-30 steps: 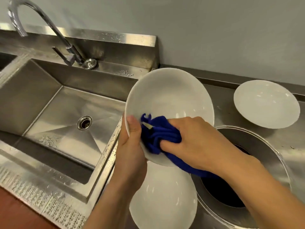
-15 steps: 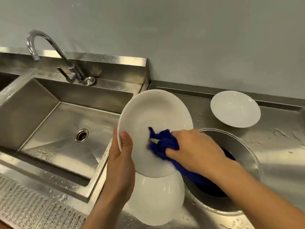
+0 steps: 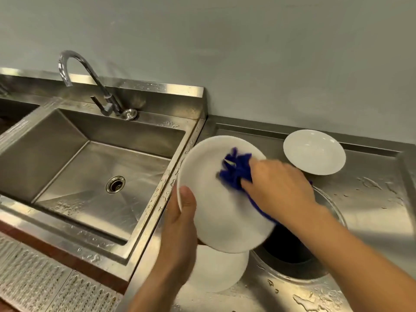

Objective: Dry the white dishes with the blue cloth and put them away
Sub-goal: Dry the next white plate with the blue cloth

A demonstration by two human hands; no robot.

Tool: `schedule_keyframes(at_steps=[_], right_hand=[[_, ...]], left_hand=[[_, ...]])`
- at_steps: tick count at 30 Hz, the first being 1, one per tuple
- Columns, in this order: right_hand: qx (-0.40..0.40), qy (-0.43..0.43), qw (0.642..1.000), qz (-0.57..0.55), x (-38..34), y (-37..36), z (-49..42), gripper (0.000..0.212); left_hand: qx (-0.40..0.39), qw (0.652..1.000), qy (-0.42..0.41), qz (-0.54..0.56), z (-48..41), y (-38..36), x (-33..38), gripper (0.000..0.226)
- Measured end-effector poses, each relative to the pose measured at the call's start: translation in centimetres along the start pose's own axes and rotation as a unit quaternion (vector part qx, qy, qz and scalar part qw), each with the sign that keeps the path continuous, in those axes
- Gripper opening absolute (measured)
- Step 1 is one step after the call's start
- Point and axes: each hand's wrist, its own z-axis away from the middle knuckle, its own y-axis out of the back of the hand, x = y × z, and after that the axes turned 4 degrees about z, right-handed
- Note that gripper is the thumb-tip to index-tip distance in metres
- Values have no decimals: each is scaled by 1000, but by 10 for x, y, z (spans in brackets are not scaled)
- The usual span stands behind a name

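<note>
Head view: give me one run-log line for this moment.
step: drying | left hand: holds white plate tilted | right hand: presses blue cloth on plate | counter: two more plates

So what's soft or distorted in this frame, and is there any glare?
Head view: motion blur smears the blue cloth and the held plate, mostly along its lower rim; both hands are slightly soft. The faucet and sink stay sharp, though wide-angle distortion bends the sink's edges. Soft glare sits on the wet steel counter.

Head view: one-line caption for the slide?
Left hand tilts a white plate while right hand wipes it with a blue cloth beside the steel sink.
</note>
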Motion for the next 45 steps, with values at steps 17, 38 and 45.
schedule_keyframes(at_steps=[17, 38, 45], right_hand=[[21, -180, 872, -455, 12, -22, 40, 36], [-131, -156, 941, -269, -24, -157, 71, 35], [-106, -157, 951, -245, -28, -167, 77, 34]], left_hand=[[73, 996, 33, 49, -6, 64, -37, 37], [126, 929, -66, -343, -36, 107, -152, 26], [132, 885, -84, -439, -36, 101, -149, 22]])
